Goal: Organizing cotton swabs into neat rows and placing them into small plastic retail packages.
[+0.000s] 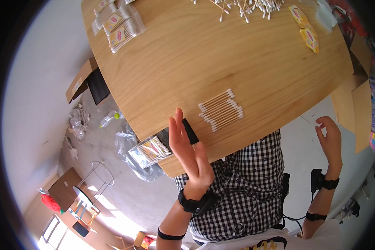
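My left hand (188,156) is over the table's near left corner, its fingers stretched out and the thumb apart. Just left of it, a clear plastic bag of cotton swabs (151,151) reaches over the table edge; whether the hand touches it, I cannot tell. Partly hidden behind my fingers is a flat black object (190,131). To the right of that hand, a row of loose cotton swabs (221,110) lies side by side on the wood. My right hand (331,139) is out beyond the table's near right edge, fingers bent and thumb apart, with nothing visible in it.
On the wooden table (162,75), packed swab bags (123,35) lie far left, a loose swab pile (254,6) at the far edge, and yellow packets (308,37) far right. Cardboard boxes (360,112) stand at right. Plastic wrap (129,152) and a stool (85,196) are at left.
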Demonstrator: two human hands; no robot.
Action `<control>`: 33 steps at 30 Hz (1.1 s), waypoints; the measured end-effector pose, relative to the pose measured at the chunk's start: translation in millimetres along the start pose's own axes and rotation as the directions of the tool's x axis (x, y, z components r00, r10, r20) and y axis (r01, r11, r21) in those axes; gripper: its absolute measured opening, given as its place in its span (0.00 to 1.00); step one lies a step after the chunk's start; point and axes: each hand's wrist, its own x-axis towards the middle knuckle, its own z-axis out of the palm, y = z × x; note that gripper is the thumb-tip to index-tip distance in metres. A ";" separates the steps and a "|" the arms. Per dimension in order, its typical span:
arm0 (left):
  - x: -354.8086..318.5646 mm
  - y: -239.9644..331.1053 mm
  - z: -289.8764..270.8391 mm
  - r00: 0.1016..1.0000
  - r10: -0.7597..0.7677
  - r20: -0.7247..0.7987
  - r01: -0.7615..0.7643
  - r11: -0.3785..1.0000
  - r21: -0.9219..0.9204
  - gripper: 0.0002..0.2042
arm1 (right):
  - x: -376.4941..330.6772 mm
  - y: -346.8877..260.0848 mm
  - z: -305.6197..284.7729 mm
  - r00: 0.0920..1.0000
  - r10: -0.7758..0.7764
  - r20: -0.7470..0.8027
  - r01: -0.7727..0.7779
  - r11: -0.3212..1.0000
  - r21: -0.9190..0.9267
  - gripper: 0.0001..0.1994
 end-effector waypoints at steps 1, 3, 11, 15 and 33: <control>-2.6 2.3 1.3 0.995 -0.075 -0.072 0.066 0.991 -0.118 0.35 | 3.9 -6.4 0.7 1.000 -0.002 0.004 0.002 1.000 0.001 0.06; -5.1 2.6 7.4 0.964 -0.193 -0.183 0.124 0.935 -0.333 0.37 | 12.1 -30.9 2.1 0.989 -0.101 -0.111 0.124 0.966 0.225 0.06; 20.0 4.4 39.3 0.941 -0.256 -0.221 0.085 0.811 -0.579 0.38 | 56.2 -164.9 91.0 0.952 -0.242 -0.188 0.239 0.205 0.949 0.38; 21.0 7.9 54.0 0.955 -0.223 -0.198 0.053 0.781 -0.622 0.38 | 51.4 -198.2 97.8 0.945 -0.289 -0.154 0.213 0.183 0.960 0.42; 14.4 1.6 19.1 0.986 -0.114 -0.123 0.057 0.918 -0.392 0.38 | 49.0 -188.3 89.2 0.945 -0.127 -0.301 0.324 0.253 0.912 0.22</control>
